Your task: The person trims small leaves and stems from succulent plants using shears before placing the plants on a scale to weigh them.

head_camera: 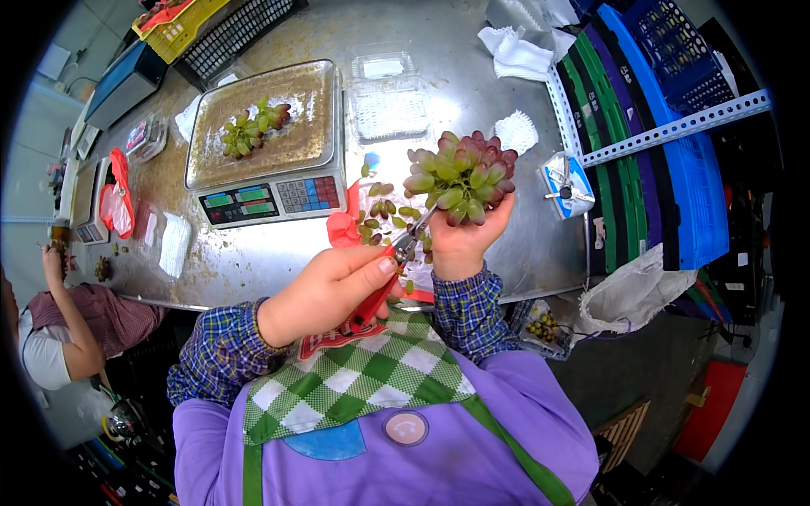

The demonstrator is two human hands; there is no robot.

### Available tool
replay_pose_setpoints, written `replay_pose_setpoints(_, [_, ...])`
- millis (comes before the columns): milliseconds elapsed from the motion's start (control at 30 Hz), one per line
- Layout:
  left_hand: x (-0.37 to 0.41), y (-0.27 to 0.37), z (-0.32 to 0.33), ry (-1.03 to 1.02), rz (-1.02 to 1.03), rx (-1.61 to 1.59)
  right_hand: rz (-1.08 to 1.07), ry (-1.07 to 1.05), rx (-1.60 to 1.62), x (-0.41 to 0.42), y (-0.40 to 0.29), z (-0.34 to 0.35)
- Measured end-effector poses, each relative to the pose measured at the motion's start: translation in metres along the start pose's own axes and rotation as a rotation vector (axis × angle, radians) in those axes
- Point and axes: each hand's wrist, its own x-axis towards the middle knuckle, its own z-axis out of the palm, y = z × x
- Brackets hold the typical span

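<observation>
My left hand [338,288] grips the red handles of small pruning shears [373,297]. Their metal blades point up and to the right, against the lower left side of a bunch of grapes [465,174]. That bunch, green with reddish-purple tips, rests on the upturned palm and fingers of my right hand [471,234]. Whether the blades touch a stem is hidden among the berries. Below and left of the bunch, loose grapes [383,209] lie scattered over a red and pale plastic bag [345,228] on the metal table [531,246].
A weighing scale [266,126] at the left carries two small grape clusters [253,126]. Behind the bunch lies a clear plastic clamshell box [389,111]. White foam netting [516,131] sits nearby. Stacked crates [633,152] and a perforated metal bar [677,126] border the right. Another person [76,329] works far left.
</observation>
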Motion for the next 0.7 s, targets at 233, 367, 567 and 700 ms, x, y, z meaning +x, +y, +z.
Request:
replay_pose_setpoints(233, [0.0,0.006,-0.004,-0.15,-0.153,-0.272,0.11,0.066,0.047,0.0,0.0,-0.009])
replay_pose_setpoints(367, [0.001,0.004,-0.001,-0.14,-0.163,-0.373,0.164,-0.005,0.083,-0.005,-0.001,-0.005])
replay_pose_setpoints(567, [-0.003,0.006,-0.005,-0.186,-0.184,-0.408,0.208,-0.126,0.227,-0.009,-0.004,0.0])
replay_pose_setpoints(700, [-0.006,0.003,-0.001,-0.125,-0.142,-0.339,0.204,-0.039,0.094,-0.01,-0.006,0.003])
